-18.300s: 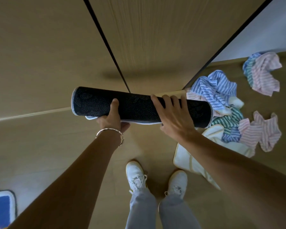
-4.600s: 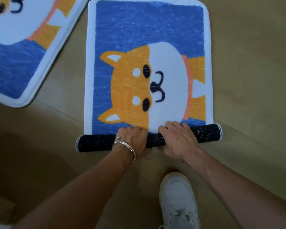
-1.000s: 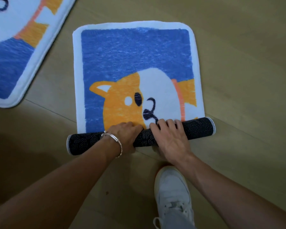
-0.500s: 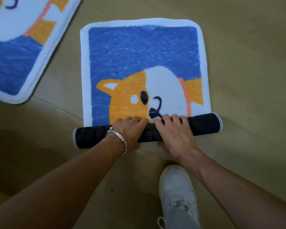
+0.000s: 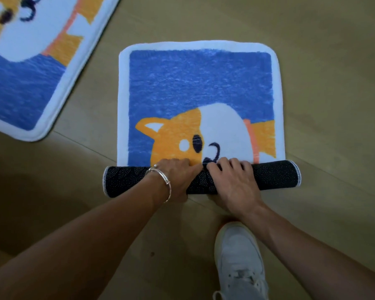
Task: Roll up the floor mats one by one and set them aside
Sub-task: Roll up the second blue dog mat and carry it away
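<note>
— Where's the mat point(image 5: 199, 94)?
— Mid-frame, on the floor point(image 5: 333, 83). Its roll point(image 5: 273, 174) lies left to right.
— The hands?
— Left hand point(image 5: 175, 178) and right hand point(image 5: 232, 182) grip mid-roll, side by side, fingers point(image 5: 232, 162) curled over it. The flat part lies above them, so push that way, I think.

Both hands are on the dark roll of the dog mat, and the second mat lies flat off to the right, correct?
No. The left hand and right hand are on the dark roll, but the second mat lies flat off to the left, as the head view shows.
</note>
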`<state>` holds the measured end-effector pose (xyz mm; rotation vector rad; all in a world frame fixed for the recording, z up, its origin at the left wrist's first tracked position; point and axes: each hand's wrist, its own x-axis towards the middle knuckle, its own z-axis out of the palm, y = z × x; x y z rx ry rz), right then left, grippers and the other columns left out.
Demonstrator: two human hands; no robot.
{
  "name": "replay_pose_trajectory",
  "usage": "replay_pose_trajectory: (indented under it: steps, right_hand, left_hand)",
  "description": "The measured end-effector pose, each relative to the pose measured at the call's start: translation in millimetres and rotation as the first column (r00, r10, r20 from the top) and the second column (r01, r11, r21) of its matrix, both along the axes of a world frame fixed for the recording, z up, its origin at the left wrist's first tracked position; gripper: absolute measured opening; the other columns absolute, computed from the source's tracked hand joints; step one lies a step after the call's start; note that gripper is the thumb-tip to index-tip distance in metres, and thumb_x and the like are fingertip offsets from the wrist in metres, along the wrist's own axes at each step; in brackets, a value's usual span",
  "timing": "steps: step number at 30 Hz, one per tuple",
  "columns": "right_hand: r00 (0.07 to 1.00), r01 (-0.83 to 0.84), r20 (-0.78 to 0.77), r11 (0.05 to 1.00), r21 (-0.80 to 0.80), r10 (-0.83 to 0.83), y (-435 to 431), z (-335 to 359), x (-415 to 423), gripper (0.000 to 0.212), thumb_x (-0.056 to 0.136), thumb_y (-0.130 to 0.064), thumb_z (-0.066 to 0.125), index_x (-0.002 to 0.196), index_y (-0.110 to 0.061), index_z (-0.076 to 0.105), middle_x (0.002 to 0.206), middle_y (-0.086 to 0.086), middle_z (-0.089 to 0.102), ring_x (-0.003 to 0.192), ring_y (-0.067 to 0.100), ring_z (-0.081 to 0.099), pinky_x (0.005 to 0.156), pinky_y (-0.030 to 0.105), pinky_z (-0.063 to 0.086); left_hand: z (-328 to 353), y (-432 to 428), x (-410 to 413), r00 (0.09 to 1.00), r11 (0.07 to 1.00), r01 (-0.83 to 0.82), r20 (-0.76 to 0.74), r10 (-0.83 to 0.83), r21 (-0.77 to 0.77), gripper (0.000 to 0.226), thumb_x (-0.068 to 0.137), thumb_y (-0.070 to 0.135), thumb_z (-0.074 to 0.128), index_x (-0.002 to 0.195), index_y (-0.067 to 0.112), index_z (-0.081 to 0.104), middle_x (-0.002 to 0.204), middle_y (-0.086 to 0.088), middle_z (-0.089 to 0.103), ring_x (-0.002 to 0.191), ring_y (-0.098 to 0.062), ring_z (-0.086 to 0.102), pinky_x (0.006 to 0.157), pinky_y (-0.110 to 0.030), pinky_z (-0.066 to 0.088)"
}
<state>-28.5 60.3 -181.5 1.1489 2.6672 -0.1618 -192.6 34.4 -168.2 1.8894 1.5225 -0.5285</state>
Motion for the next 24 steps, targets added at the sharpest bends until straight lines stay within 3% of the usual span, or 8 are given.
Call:
replay_pose_trajectory:
  steps: [3, 5, 11, 14, 19, 22, 24]
  right_hand:
    - [0.999, 0.039, -0.004, 0.998, -0.043, -0.039, 0.8, -4.0, -0.7, 0.048, 0.048, -0.025, 0.085, 0.088, -0.019, 0.06, 0.076, 0.003, 0.056, 0.069, 0.027, 0.055, 0.063, 0.038, 0.043]
    - [0.999, 0.045, -0.007, 0.998, -0.051, -0.046, 1.2, -6.5, -1.8, 0.053, 0.044, -0.03, 0.086, 0.088, -0.02, 0.057, 0.076, 0.002, 0.054, 0.07, 0.026, 0.053, 0.063, 0.039, 0.042]
    - [1.0, 0.007, 0.001, 1.0, 0.025, -0.007, 0.1, -2.1, -4.9, 0.06, 0.045, -0.026, 0.084, 0.098, -0.016, 0.059, 0.084, 0.006, 0.057, 0.077, 0.029, 0.055, 0.079, 0.047, 0.046]
    - [0.999, -0.018, 0.046, 1.0, -0.01, 0.018, 1.6, 1.0, -9.5, 0.059, 0.046, -0.03, 0.084, 0.097, -0.017, 0.059, 0.085, 0.005, 0.057, 0.074, 0.028, 0.055, 0.07, 0.042, 0.044]
    - [0.991, 0.043, 0.137, 0.969, -0.245, -0.009, 16.8, 8.4, -24.3, 0.042, 0.079, -0.034, 0.065, 0.114, -0.025, 0.042, 0.11, 0.0, 0.049, 0.099, 0.025, 0.049, 0.082, 0.04, 0.034]
    - [0.986, 0.06, 0.164, 0.976, -0.209, -0.025, 13.0, 9.9, -26.9, 0.051, 0.075, -0.034, 0.071, 0.117, -0.024, 0.045, 0.11, 0.002, 0.049, 0.098, 0.026, 0.05, 0.084, 0.04, 0.036]
    - [0.986, 0.024, 0.165, 0.995, -0.101, -0.007, 4.3, 8.3, -22.3, 0.062, 0.058, -0.026, 0.083, 0.113, -0.02, 0.056, 0.1, 0.007, 0.056, 0.087, 0.029, 0.055, 0.082, 0.044, 0.042]
  left_hand:
    - [-3.3, -14.3, -10.9, 0.999, 0.988, 0.044, -0.005, -0.044, 0.147, 0.085, 0.081, 0.047, 0.063, 0.146, 0.032, 0.01, 0.124, -0.002, 0.045, 0.107, -0.025, 0.051, 0.083, -0.038, 0.044]
    - [-3.8, -23.0, -18.3, 0.999, 0.986, 0.021, -0.047, -0.013, 0.164, 0.084, 0.08, 0.051, 0.062, 0.145, 0.033, 0.011, 0.126, -0.001, 0.042, 0.11, -0.025, 0.048, 0.085, -0.039, 0.044]
    - [-0.7, -2.0, -22.4, 0.999, 0.998, -0.042, 0.001, 0.042, -0.046, 0.059, 0.082, 0.034, 0.066, 0.131, 0.028, 0.034, 0.117, -0.002, 0.052, 0.105, -0.026, 0.057, 0.074, -0.037, 0.046]
    - [2.4, 5.1, -26.4, 0.995, 0.985, -0.07, 0.06, 0.08, -0.155, 0.061, 0.076, 0.034, 0.071, 0.127, 0.029, 0.039, 0.116, 0.002, 0.057, 0.104, -0.022, 0.058, 0.077, -0.033, 0.047]
    - [1.2, -20.1, -18.9, 0.996, 0.99, -0.046, -0.069, 0.056, 0.134, 0.086, 0.083, 0.041, 0.062, 0.147, 0.033, 0.005, 0.128, -0.001, 0.037, 0.113, -0.023, 0.045, 0.079, -0.037, 0.047]
    - [-1.3, -19.6, -16.2, 0.993, 0.988, -0.058, -0.099, 0.072, 0.142, 0.077, 0.084, 0.038, 0.061, 0.144, 0.03, 0.014, 0.127, -0.003, 0.041, 0.112, -0.025, 0.046, 0.081, -0.039, 0.046]
    - [-2.4, -11.3, -17.2, 0.994, 0.994, -0.092, -0.052, 0.096, 0.063, 0.069, 0.084, 0.036, 0.063, 0.14, 0.028, 0.023, 0.123, -0.004, 0.046, 0.11, -0.027, 0.05, 0.076, -0.037, 0.045]
